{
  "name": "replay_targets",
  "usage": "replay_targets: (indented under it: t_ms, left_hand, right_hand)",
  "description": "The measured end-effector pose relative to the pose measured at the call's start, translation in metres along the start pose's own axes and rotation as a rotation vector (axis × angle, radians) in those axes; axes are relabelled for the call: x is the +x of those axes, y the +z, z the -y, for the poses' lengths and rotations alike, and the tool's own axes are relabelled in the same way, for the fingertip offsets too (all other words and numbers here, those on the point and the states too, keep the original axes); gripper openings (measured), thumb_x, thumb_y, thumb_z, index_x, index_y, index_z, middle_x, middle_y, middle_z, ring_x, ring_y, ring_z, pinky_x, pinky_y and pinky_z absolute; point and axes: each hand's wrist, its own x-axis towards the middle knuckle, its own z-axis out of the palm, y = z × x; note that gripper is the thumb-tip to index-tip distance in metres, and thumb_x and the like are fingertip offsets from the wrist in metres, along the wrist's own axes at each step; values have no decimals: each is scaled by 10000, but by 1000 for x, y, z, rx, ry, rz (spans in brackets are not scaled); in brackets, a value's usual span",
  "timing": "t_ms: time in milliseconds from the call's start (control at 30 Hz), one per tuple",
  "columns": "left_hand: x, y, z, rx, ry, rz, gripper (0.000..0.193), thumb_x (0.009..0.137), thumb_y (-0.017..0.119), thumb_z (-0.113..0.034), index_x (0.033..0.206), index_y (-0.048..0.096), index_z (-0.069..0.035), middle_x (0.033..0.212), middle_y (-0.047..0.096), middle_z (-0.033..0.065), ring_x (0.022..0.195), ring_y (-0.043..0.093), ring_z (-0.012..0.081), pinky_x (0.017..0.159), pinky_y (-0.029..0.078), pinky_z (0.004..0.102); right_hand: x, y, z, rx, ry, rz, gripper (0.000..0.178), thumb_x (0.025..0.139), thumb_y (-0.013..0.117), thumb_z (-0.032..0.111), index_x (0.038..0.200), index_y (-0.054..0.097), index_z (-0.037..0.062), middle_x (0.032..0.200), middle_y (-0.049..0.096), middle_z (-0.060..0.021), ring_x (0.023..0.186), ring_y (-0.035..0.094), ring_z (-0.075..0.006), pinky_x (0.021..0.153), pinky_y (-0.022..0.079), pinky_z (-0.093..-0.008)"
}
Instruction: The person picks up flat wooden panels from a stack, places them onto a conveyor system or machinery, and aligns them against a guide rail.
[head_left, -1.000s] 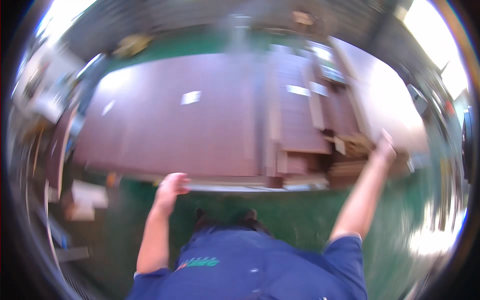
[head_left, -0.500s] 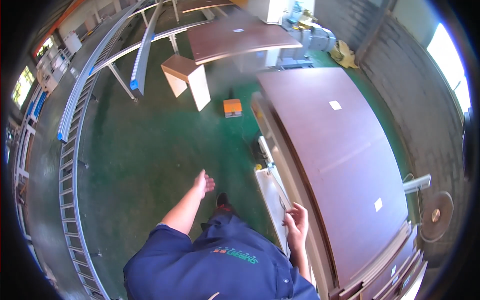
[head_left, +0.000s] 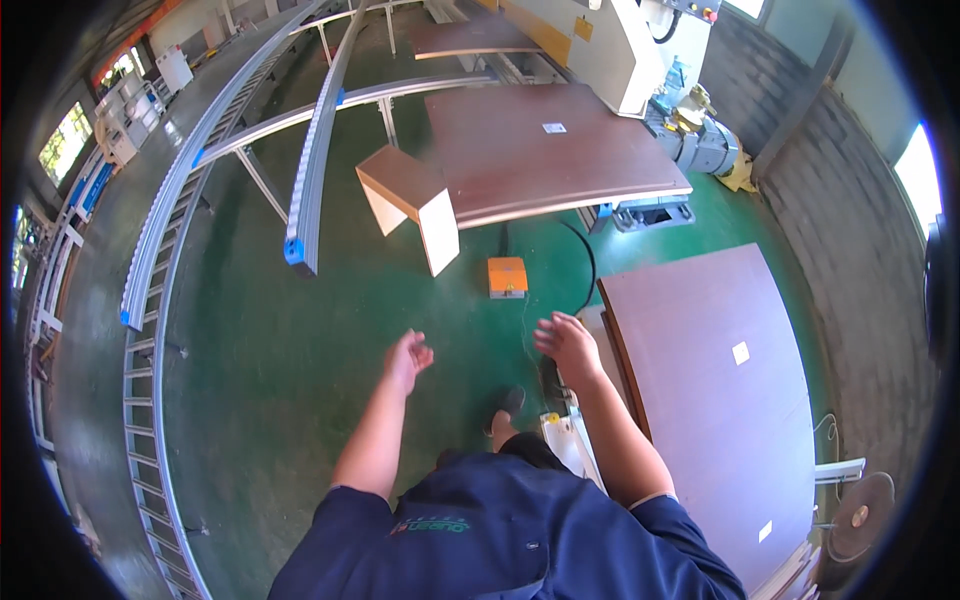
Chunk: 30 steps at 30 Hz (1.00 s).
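Observation:
My left hand [head_left: 407, 360] hangs in the air over the green floor, fingers loosely apart with nothing in them. Level with it, my right hand [head_left: 568, 345] is also empty, its fingers slightly curled but parted. The right hand is nearest the far left corner of a stack of brown panels [head_left: 690, 320], and does not appear to touch it. Ahead of both hands an orange foot pedal [head_left: 507, 278] sits on the floor. Beyond that, a large brown panel [head_left: 520, 175] with a white label lies flat beside a white machine [head_left: 615, 60].
An angled piece of brown and pale board [head_left: 405, 185] stands left of the far panel. Metal roller rails [head_left: 318, 170] run along the left, with a ladder-like conveyor [head_left: 142, 430]. At the right are a round fan [head_left: 860, 515] and a grey wall [head_left: 870, 250].
I have moved forward, so the far panel and foot pedal appear closer. My right hand has gone from beside the panel stack to out in front, level with my left.

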Motion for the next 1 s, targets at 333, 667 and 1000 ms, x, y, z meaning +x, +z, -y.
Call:
replay_targets:
  t_ms: [333,667,1000]
  left_hand:
    - [27,-61,-17,73,-104,-281,416,846,649,-159,1226,535,-30,985,626,82,934,614,238,834,536,442]
    - [179,27,-180,93,28,-68,536,939,521,-506,1211,461,-48,1132,571,130,976,584,274,886,493,457]
    - [293,234,-241,50,-74,437,798,876,554,-633,1425,406,-73,1421,476,101,1301,448,303,1056,382,468]
  right_hand:
    - [233,95,15,269,44,53,560,918,671,278,1342,401,31,1387,444,-181,1227,502,-327,1003,454,-450]
    - [196,119,34,479,63,-238,170,913,643,91,1033,529,128,885,566,-17,791,548,-148,652,430,-308]
    - [77,83,15,392,-108,-757,127,992,535,141,1064,601,60,961,660,-48,853,631,-162,735,531,-332]
